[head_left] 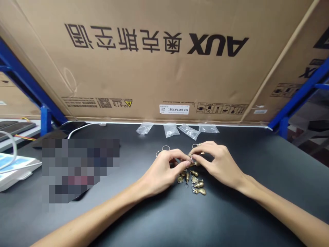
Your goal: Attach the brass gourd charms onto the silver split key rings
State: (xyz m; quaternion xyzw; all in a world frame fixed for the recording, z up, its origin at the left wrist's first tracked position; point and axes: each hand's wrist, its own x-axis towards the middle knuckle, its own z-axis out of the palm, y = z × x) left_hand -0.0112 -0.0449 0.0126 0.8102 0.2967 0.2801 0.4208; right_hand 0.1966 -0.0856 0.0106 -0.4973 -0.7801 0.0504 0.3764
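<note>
Left hand (160, 175) and right hand (218, 163) meet right at centre, fingertips pinched tight on a small metal piece (191, 160) (the fingers hide most of it, so no calling exactly what it is). Just below those fingertips, a loose heap of brass charms (195, 180) lies on the black tabletop (246, 212), gourd shapes among them, tiny rings mixed in. Two larger metal key rings (161, 151) sit just past the left hand, and a third key ring (195, 145) pokes out beyond the right fingers. Farther on, four clear plastic bags (171, 130) lie in a row near the back edge, a white cable (84, 127) runs in at the left above a pixelated blur (79, 168), and behind it all a big AUX cardboard box (154, 61) stands against blue metal uprights (45, 120).
</note>
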